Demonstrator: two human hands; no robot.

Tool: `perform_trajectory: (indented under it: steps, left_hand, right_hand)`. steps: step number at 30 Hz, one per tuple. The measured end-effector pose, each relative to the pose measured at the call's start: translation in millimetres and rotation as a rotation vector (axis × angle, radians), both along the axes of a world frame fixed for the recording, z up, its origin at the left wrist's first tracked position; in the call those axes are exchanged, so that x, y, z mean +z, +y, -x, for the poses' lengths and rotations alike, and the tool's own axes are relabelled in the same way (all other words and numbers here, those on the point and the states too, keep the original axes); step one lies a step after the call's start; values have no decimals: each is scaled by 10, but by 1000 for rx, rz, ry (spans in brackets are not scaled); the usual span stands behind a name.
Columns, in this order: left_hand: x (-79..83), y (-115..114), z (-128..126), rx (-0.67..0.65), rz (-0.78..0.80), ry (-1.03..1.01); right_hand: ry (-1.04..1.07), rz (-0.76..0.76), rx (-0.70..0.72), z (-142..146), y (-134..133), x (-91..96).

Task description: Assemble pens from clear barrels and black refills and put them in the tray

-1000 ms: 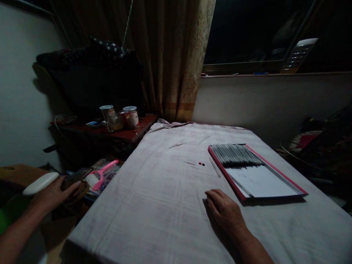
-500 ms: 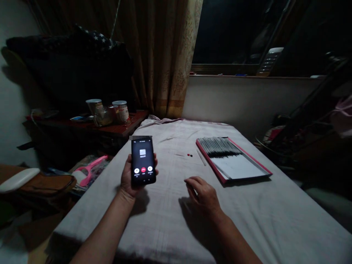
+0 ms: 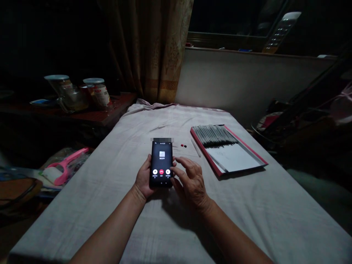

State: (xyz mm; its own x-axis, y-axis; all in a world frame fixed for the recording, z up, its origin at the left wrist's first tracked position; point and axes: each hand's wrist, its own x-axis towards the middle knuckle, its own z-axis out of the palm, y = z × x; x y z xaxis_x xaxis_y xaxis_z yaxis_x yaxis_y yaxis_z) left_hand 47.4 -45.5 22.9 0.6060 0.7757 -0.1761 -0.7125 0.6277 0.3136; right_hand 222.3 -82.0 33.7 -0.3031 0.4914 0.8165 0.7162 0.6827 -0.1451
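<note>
My left hand (image 3: 143, 179) is wrapped round a black smartphone (image 3: 161, 163), held upright with its lit screen facing me. A call screen shows, with a red button between two white ones. My right hand (image 3: 192, 179) is at the phone's right edge, its bent fingers apart and the fingertips at the lower right of the screen. Whether they touch the phone I cannot tell. Beyond the hands, a small red piece (image 3: 182, 145) and a small black piece (image 3: 185, 146) lie on the pale cloth (image 3: 165, 234), with a thin whitish stick (image 3: 196, 148) nearby.
To the right lies a pink-edged box (image 3: 217, 165) with a row of dark-tipped pens (image 3: 214, 135) and white paper (image 3: 236, 157). Lidded jars (image 3: 100, 93) stand on a dark red side table (image 3: 110, 113) at the left. Below it is a pink-handled item (image 3: 66, 165).
The phone and my left hand have moved right, towards my right hand. My right hand has come up and left to the phone's edge. The camera view has shifted.
</note>
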Motion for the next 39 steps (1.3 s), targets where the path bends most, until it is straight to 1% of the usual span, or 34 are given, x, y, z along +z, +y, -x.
perform_trajectory:
  steps: [4, 8, 11, 16, 22, 30, 34, 39]
  left_hand:
    - [38, 8, -14, 107, 23, 13]
    - [68, 15, -42, 135, 89, 32]
    - [69, 25, -50, 144, 121, 41]
    - [58, 36, -44, 142, 170, 12]
    - [8, 42, -18, 114, 181, -20]
    - [-7, 45, -9, 96, 212, -30]
    - [22, 45, -22, 111, 212, -13]
    - [31, 43, -30, 131, 189, 16]
  right_hand:
    - [-9, 78, -41, -110, 89, -126]
    - [38, 171, 12, -143, 69, -201]
    - [59, 203, 59, -134, 38, -187]
    - [32, 226, 148, -94, -15, -145]
    - [-2, 299, 162, -97, -69, -158]
    - [-46, 318, 167, -77, -45, -157]
    - [-14, 296, 171, -89, -24, -149]
    - [23, 281, 131, -135, -7, -150]
